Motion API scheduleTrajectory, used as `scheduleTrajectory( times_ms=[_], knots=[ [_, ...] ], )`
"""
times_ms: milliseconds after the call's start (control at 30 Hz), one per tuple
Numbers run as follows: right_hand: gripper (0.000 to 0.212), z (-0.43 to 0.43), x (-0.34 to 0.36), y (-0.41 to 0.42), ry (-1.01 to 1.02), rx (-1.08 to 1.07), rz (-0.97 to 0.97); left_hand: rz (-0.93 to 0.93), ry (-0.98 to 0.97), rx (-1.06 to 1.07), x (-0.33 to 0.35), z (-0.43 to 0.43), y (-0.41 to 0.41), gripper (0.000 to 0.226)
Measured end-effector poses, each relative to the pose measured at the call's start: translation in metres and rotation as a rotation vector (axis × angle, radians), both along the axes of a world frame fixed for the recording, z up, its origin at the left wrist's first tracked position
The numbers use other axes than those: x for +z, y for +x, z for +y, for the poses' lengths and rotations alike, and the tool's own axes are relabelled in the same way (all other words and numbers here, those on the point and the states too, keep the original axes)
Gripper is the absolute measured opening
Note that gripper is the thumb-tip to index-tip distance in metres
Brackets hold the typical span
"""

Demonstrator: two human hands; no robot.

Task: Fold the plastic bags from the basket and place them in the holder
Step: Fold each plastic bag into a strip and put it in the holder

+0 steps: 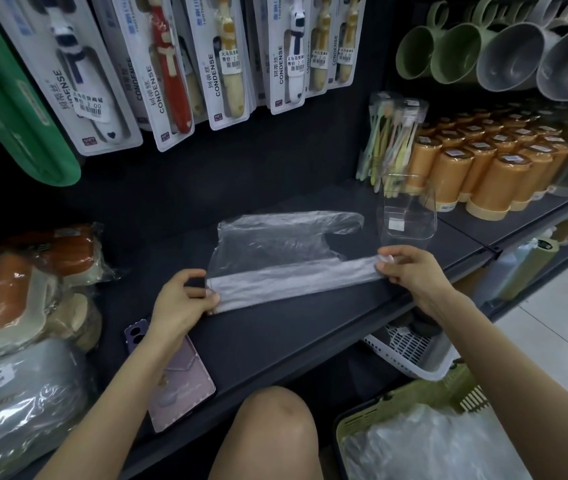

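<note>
A clear plastic bag (pixel 275 251) lies flat on the dark shelf (pixel 275 341), its near long edge folded over into a whitish strip. My left hand (pixel 182 303) pinches the strip's left end. My right hand (pixel 410 268) pinches its right end, by the bag's handles. A clear plastic holder (pixel 409 211) stands on the shelf just beyond my right hand. At the bottom right a green basket (pixel 397 407) holds more crumpled clear bags (pixel 424 445).
A phone in a pink case (pixel 178 386) lies on the shelf under my left forearm. Packaged goods (pixel 23 306) crowd the left side. Orange cups (pixel 483 168) fill the shelf at right; toothbrush packs (pixel 178 64) hang above. A white basket (pixel 414 351) sits below the shelf.
</note>
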State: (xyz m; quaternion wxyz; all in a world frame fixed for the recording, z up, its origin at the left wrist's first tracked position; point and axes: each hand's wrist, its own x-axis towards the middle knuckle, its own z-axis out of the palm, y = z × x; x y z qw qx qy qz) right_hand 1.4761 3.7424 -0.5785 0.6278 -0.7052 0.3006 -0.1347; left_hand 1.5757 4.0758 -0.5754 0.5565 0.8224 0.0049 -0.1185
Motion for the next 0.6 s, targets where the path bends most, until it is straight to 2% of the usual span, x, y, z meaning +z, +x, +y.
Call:
scheduleTrajectory(
  times_ms=[33,67,133,167,200,233,300,367,400,467,533,600],
  knots=[
    [0.026,0.002,0.0,-0.001,-0.088,0.015,0.037,-0.033,0.126,-0.054,-0.001,0.002,0.0,0.057],
    [0.033,0.004,0.001,-0.003,-0.281,0.032,0.132,-0.089,0.305,-0.1,-0.002,0.004,-0.002,0.062],
    [0.047,0.013,0.004,-0.011,-0.877,-0.044,0.349,-0.358,0.657,-0.109,-0.002,0.007,-0.006,0.059],
    [0.045,0.024,0.007,-0.015,-1.129,-0.107,0.296,-0.552,0.726,-0.121,-0.003,0.006,-0.009,0.052],
    [0.039,0.037,0.009,-0.017,-1.263,-0.107,0.152,-0.721,0.721,-0.163,-0.006,0.002,-0.01,0.043],
    [0.034,0.052,0.009,-0.017,-1.292,-0.02,-0.017,-0.843,0.689,-0.226,-0.01,-0.002,-0.01,0.036],
    [0.038,0.081,-0.006,-0.015,-1.247,0.326,-0.217,-0.876,0.645,-0.405,-0.018,-0.012,-0.009,0.029],
    [0.048,0.096,-0.028,-0.016,-1.253,0.585,-0.187,-0.793,0.65,-0.53,-0.025,-0.016,-0.011,0.028],
    [0.055,0.095,-0.037,-0.018,-1.256,0.628,-0.163,-0.794,0.661,-0.55,-0.03,-0.015,-0.01,0.03],
    [0.062,0.084,-0.044,-0.024,-1.223,0.602,-0.147,-0.807,0.676,-0.561,-0.034,-0.01,-0.01,0.031],
    [0.058,0.071,-0.042,-0.028,-1.192,0.498,-0.183,-0.787,0.669,-0.56,-0.03,-0.007,-0.009,0.031],
    [0.056,0.067,-0.028,-0.024,-1.138,0.393,-0.207,-0.688,0.591,-0.515,-0.021,-0.008,-0.004,0.028]
  ],
)
